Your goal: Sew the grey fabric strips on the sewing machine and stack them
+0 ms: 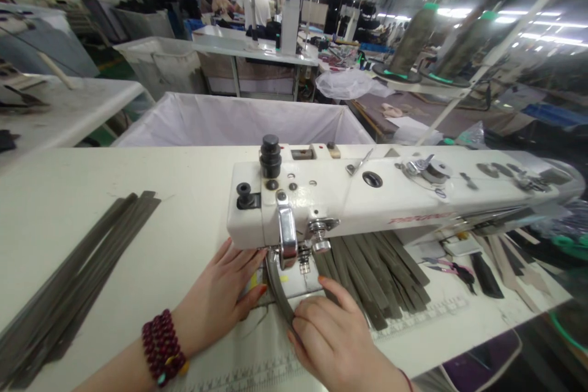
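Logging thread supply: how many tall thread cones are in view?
2: the left cone and the right cone, side by side at upper right. More may be hidden in the background.

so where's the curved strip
In the head view, the curved strip is low centre, curving from under the sewing machine to the right hand, beside the left hand.

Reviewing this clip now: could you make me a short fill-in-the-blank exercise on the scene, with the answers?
1. The bracelet on the left hand is made of ____.
2. The strip in the right hand is not straight but ____.
3. The lettering on the machine is coloured ____.
4. The bunch lying apart from the machine is on the picture's ____ side.

Missing words: beads; curved; red; left.
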